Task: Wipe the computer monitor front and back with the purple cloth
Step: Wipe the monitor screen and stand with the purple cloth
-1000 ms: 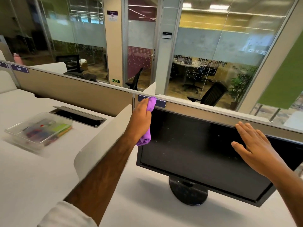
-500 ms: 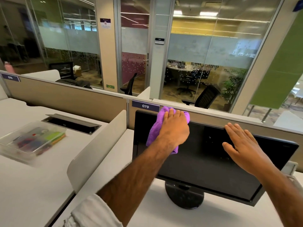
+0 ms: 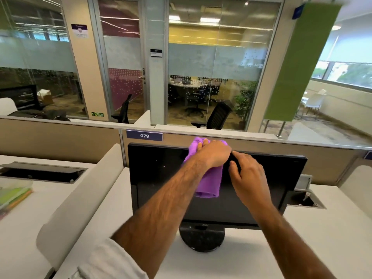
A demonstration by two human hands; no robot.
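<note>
The black computer monitor (image 3: 161,178) stands on a round base (image 3: 202,238) on the white desk, its screen facing me. My left hand (image 3: 213,156) lies over the middle of the monitor's top edge and grips the purple cloth (image 3: 209,184). The cloth is draped over that edge, and part of it hangs down the front of the screen. My right hand (image 3: 247,174) is just right of the left one. Its bent fingers rest against the upper screen, and their tips reach the top edge beside the cloth.
A beige partition with a "079" label (image 3: 144,135) runs right behind the monitor. A white side divider (image 3: 84,198) stands to the left. Open cable trays (image 3: 42,172) (image 3: 302,200) are sunk into the desks. A clear box of stationery (image 3: 14,196) sits at far left.
My left hand has slid the cloth rightwards along the monitor's top edge, from the left corner to the middle. My right hand has moved left, close to it, and its fingers have bent.
</note>
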